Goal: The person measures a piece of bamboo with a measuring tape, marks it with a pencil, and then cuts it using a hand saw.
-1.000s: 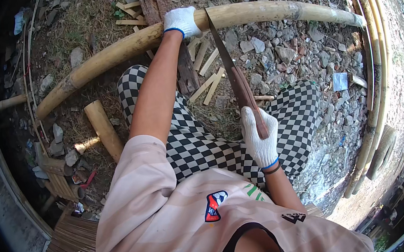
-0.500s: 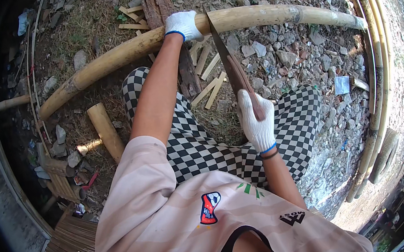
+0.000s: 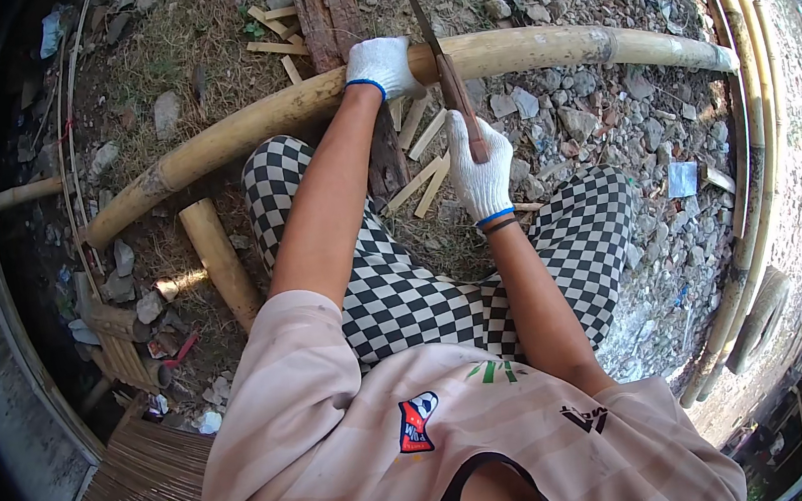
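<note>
A long bamboo pole [image 3: 536, 49] runs across in front of me, resting over a weathered wooden block [image 3: 330, 21]. My left hand [image 3: 380, 67], in a white knitted glove with a blue cuff, is closed around the pole. Just right of it, a hand saw [image 3: 422, 13] crosses the pole, its blade pointing away from me. My right hand [image 3: 482, 162], gloved the same way, is wrapped round the saw's brown wooden handle. Where the blade meets the bamboo, I cannot tell how deep it sits.
Thin bamboo strips [image 3: 431, 185] lie near the block. A short bamboo piece [image 3: 220, 263] rests by my left knee. Stones and rubble [image 3: 575, 119] cover the ground. Long bamboo poles [image 3: 754, 107] line the right side, and a slatted bamboo mat [image 3: 134, 483] is at the lower left.
My right hand has pushed the saw forward, away from me, so more blade extends beyond the pole. My left hand keeps its hold, and the whole view has shifted slightly.
</note>
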Demonstrator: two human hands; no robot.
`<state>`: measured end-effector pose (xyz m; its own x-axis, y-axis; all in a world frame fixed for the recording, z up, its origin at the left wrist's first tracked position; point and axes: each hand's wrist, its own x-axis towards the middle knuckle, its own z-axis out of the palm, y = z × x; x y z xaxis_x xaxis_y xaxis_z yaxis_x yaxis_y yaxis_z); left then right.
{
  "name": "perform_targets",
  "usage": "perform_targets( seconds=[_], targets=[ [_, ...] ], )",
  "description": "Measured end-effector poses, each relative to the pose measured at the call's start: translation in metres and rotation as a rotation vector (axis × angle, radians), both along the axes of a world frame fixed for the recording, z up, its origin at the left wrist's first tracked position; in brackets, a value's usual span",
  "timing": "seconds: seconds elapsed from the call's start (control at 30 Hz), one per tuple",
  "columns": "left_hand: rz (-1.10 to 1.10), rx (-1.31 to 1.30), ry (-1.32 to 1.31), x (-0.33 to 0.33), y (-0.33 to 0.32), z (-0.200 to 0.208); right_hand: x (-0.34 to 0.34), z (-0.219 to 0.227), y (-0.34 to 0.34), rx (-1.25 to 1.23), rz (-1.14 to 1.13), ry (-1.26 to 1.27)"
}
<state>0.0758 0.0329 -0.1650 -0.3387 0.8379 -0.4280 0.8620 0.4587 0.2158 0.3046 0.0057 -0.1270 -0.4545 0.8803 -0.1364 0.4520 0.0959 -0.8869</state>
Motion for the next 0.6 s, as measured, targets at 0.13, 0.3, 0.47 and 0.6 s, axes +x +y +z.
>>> perform_targets(
  seconds=[0.13,0.3,0.47,0.6],
  targets=[
    [-0.006,-0.013,-0.001,-0.003,0.005,0.006,0.032,-0.066,-0.022,0.070,-0.007,0.183],
    [-0.035,0.001,-0.130,-0.029,0.013,0.006,0.020,-0.090,-0.021,0.150,0.016,0.216],
    [-0.037,0.126,0.196,-0.001,0.004,-0.006,0.017,-0.080,-0.007,0.050,0.043,0.166],
    [0.007,0.005,0.122,-0.007,0.005,-0.013,-0.006,-0.022,0.012,-0.009,0.058,0.017]
  ],
)
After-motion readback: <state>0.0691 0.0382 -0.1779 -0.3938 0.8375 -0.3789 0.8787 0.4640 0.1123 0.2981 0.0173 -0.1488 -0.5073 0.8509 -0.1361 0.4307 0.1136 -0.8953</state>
